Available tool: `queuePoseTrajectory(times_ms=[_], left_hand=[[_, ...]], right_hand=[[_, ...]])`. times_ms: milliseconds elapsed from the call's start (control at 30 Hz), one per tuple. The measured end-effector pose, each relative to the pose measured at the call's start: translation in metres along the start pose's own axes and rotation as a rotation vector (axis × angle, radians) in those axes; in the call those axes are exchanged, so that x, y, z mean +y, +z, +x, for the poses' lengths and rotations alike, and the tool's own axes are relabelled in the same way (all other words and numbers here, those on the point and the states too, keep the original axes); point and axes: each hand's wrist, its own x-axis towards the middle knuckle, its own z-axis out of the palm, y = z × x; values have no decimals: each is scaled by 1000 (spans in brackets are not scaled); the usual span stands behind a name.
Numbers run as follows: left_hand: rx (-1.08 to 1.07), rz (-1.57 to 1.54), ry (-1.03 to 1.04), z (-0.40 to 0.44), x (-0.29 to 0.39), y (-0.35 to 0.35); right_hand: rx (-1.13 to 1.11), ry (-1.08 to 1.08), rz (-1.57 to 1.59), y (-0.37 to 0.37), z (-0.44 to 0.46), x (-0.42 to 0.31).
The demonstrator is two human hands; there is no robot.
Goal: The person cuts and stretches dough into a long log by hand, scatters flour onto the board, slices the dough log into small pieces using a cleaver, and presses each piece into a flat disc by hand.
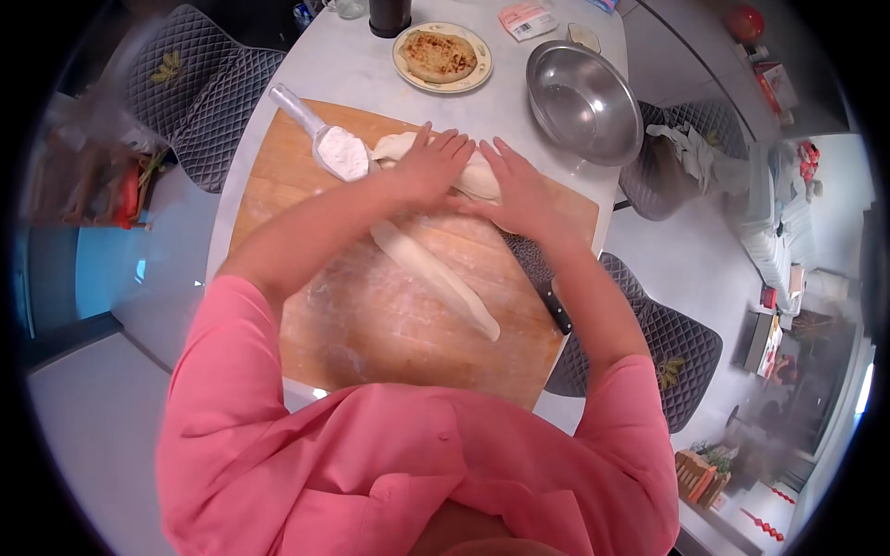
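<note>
Both hands rest on a pale lump of dough near the far edge of a floured wooden board. My left hand lies flat over its middle, fingers stretched out. My right hand presses on the dough's right side, its fingers also extended. Part of the dough is hidden beneath the palms. Closer to my body lies a long dough strip, set diagonally. Left of the lump is a clear scoop filled with white flour. A black-handled knife sits under my right forearm.
Beyond the board stand a plate with a browned flatbread and a large steel bowl. A dark cup and a pink-white packet are at the table's far side. Quilted chairs flank the table.
</note>
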Motion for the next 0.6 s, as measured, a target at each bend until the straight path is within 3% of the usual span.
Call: queuePoseTrajectory(times_ms=[33,67,200,267,400,467,600], left_hand=[[124,-23,-50,-1,9,5],[93,36,-97,0,13,8],[40,151,-70,-1,8,10],[-5,185,40,-5,-5,5],[16,194,69,-10,-8,2],[19,225,-37,-11,0,2],[-30,-20,-241,-26,15,3]], right_hand=[[61,49,-163,9,1,-9],[124,96,-326,14,4,-12],[34,128,-423,32,-3,-6],[45,100,-605,36,-3,-9],[41,88,-575,33,-4,-3],[4,-26,-100,24,-5,13],[20,40,-183,29,-34,-1]])
